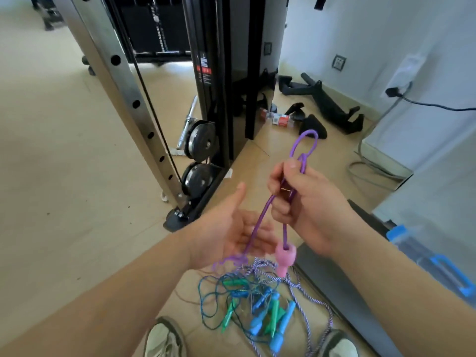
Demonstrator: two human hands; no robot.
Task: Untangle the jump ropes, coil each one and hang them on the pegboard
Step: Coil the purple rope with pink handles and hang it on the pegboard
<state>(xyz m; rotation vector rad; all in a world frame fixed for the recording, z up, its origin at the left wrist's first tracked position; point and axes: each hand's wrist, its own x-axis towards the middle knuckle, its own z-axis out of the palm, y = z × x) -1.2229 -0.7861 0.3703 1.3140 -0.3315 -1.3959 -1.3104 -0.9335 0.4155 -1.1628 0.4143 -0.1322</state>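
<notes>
- Gripped the purple jump rope [262, 220] in the right hand [306, 202], fingers curled round its doubled strands, thumb pressed on top.
- Stuck up above that hand as a narrow loop, twisted on itself just past the thumb.
- Dangled just below the right hand on one strand: a pink handle [284, 258], clear of the floor [64, 202].
- Ran down from the right fist, as the other strand, across the left hand [229, 235].
- Kept that left hand wide, palm up, fingers straight, thumb raised, nothing clasped; could not tell whether the strand touched the palm.
- Lay on the floor below both hands, between two shoes [162, 338]: the tangled pile [257, 297] of thin cords, with blue handles [280, 328], green handles [274, 313] and a lilac-and-white braided rope [298, 292] winding through.
- Stood beyond the left hand: a steel upright [128, 94] with holes, and black weight plates [198, 176] at its foot.
- Sat to the right of the right hand: a clear box [417, 251] with blue clips.
</notes>
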